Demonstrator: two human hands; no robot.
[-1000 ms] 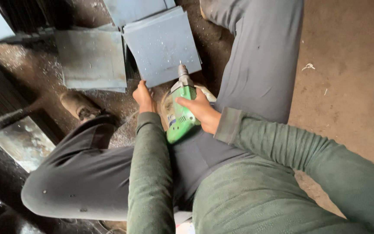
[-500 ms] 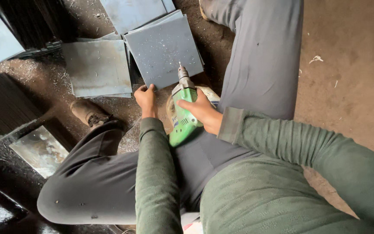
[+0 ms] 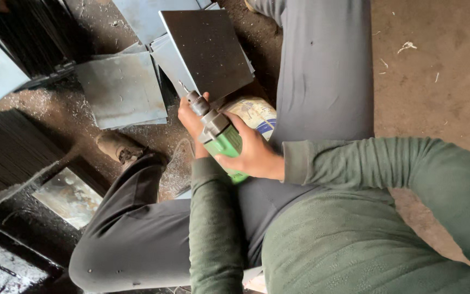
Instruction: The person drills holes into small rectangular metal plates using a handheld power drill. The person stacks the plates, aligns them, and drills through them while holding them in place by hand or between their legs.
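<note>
My right hand (image 3: 254,155) had its fingers clamped round the green plastic body of the drill (image 3: 221,136), chuck and bit pointing up and away over my lap so the tip stayed off my legs, while my left hand (image 3: 191,117) gripped the near corner of a dark square steel plate (image 3: 208,46), tilted up off the pile, probably so it could be lifted clear. More flat grey plates (image 3: 121,90) lay overlapping on the dirt floor (image 3: 436,71), dull, scuffed, sharp-cornered, with metal shavings (image 3: 39,103) around. A printed round tin (image 3: 257,114) sat just behind the drill, against my leg.
</note>
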